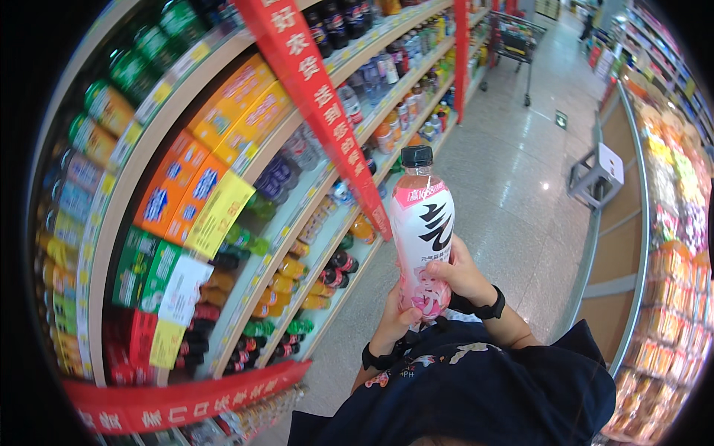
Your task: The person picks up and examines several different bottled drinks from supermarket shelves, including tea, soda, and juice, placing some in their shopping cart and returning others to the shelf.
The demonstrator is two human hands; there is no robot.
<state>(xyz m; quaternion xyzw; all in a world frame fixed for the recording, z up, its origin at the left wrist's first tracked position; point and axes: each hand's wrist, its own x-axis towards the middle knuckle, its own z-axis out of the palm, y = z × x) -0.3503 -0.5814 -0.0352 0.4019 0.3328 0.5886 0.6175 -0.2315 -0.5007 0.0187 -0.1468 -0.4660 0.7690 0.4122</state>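
A plastic drink bottle (pixel 422 240) with a black cap and a white and pink label stands upright between both hands, in front of the body. My right hand (pixel 460 270) grips its right side, with the thumb across the label. Around the lower left of the bottle is my left hand (pixel 403 312), its thumb near the base. The fingers behind the bottle are mostly hidden. A dark band circles each wrist.
Shelves (pixel 312 234) of bottled drinks and cartons rise at the left, crossed by red printed strips (pixel 321 95). A grey stool (pixel 599 175) is beside a display counter (pixel 613 234) of packaged goods at the right. A shopping cart (pixel 516 42) stands farther down the aisle.
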